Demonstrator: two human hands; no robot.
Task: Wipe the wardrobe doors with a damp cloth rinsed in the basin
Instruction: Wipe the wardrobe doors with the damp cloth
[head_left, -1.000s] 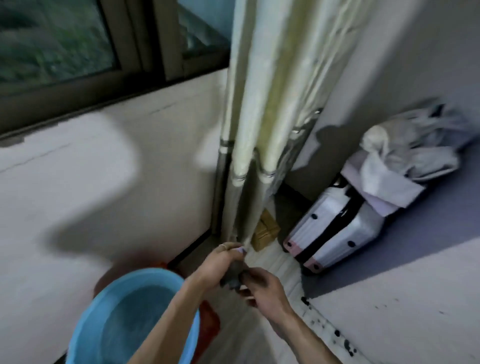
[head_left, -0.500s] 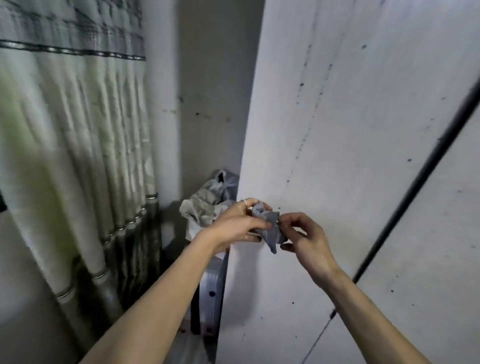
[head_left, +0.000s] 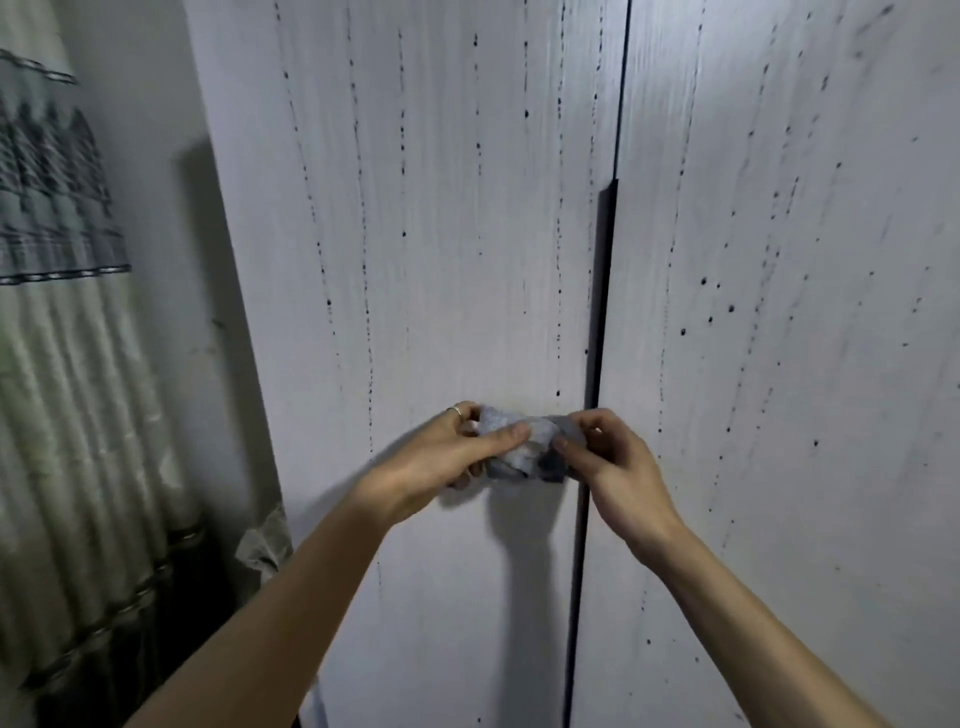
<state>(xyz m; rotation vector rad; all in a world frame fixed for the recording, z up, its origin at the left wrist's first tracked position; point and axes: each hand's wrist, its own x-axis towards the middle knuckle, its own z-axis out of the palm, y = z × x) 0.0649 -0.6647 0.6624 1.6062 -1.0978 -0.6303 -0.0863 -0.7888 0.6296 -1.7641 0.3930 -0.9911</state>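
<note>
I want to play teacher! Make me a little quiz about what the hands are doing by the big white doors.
1. True or false: the cloth, gripped by the left hand and the right hand, is spread out flat.
2. What hangs to the left of the wardrobe doors? A curtain; B mirror; C ladder.
3. Fill in: the ring is on the ___ hand.
Key: 1 false, it is bunched up; 2 A; 3 left.

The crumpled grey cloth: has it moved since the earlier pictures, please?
Yes: the crumpled grey cloth moved right across the white wardrobe door, from its left edge toward the dark centre gap.
</note>
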